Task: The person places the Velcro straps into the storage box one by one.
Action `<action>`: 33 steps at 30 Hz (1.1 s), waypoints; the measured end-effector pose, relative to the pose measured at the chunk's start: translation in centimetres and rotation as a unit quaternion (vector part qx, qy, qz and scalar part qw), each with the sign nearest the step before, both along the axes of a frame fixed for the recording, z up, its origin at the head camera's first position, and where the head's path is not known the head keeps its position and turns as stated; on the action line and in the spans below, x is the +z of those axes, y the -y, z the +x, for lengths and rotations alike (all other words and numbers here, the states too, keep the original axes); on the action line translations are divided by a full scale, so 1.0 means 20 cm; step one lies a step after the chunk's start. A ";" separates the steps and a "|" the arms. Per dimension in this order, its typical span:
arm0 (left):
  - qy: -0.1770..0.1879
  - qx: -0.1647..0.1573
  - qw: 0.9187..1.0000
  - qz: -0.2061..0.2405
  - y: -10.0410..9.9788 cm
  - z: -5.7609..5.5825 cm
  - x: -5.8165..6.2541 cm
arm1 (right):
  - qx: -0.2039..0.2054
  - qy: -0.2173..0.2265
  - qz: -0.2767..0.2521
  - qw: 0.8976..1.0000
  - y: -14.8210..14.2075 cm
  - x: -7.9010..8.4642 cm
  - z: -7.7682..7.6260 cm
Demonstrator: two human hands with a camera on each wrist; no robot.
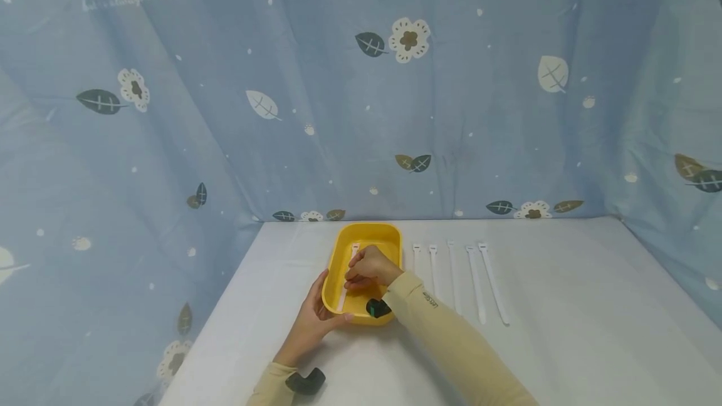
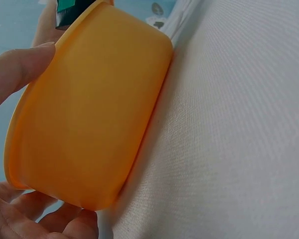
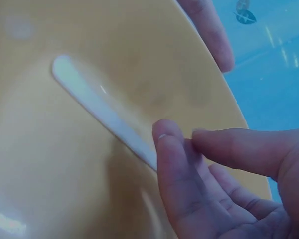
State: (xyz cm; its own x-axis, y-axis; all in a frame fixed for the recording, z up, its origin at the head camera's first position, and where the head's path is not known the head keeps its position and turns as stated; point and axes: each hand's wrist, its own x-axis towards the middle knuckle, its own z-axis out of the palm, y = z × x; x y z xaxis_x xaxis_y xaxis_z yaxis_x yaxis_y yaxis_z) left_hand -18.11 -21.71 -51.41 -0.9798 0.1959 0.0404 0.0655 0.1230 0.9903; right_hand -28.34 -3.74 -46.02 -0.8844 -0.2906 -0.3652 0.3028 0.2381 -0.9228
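A yellow tray stands on the white tabletop. My left hand grips its near left corner, with the thumb on the near rim and the fingers along the left side. The left wrist view shows the tray's outer wall between thumb and fingers. Inside lies one white cable tie, its small square head toward the far end. My right hand reaches into the tray over this tie. Its thumb and fingertips are close together beside the tie, nothing visible between them; the fingers hide part of the tie.
Several more white cable ties lie in a row just right of the tray, heads at the far end. The right forearm crosses the table in front of them. A blue patterned cloth hangs behind the table's far edge.
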 end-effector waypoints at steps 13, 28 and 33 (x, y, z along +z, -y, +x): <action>-0.006 -0.005 1.000 -0.005 0.01 -0.02 0.00 | 0.033 -0.015 -0.035 0.999 -0.07 0.11 0.01; -0.011 0.003 1.000 -0.017 -0.01 -0.02 -0.01 | 0.043 -0.118 0.004 0.992 -0.25 0.26 0.08; -0.012 0.006 1.000 -0.024 -0.01 -0.02 -0.01 | 0.019 -0.143 0.003 0.990 -0.35 0.30 0.10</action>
